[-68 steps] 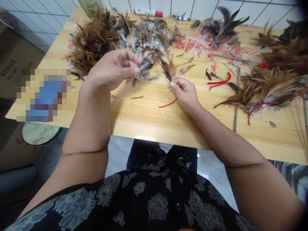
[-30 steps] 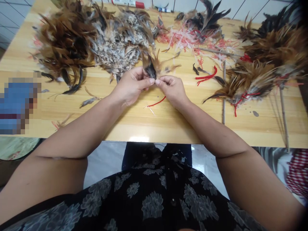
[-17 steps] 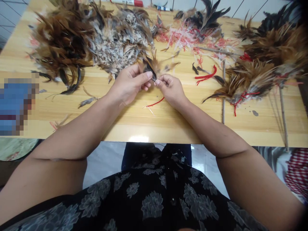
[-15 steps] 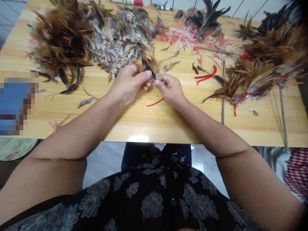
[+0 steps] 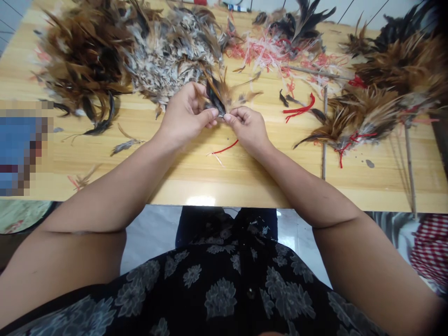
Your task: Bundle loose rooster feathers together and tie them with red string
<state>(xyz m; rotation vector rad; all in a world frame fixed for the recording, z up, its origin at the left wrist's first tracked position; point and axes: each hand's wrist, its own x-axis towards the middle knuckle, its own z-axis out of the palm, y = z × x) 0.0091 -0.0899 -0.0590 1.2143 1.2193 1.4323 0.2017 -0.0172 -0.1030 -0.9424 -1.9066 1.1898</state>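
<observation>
Both my hands meet over the wooden table [image 5: 245, 182] and pinch the quill end of a small bunch of brown and black feathers [image 5: 224, 93]. My left hand [image 5: 185, 116] grips it between thumb and fingers from the left. My right hand [image 5: 247, 128] pinches the same bunch from the right, fingers curled. The feather tips fan upward and to the right. A short red string [image 5: 226, 148] lies on the table just below my hands.
A brown feather pile [image 5: 84, 51] and a grey-white feather pile [image 5: 171, 56] lie at the back left. Red and white string scraps [image 5: 276, 51] litter the back centre. Tied feather bundles on thin sticks [image 5: 364, 116] lie at the right. A blurred blue patch [image 5: 21, 144] sits at the left edge.
My left hand came from the grey-white pile with feathers and joined my right hand's bunch. Since then both hands hold the bunch together and have shifted slightly up.
</observation>
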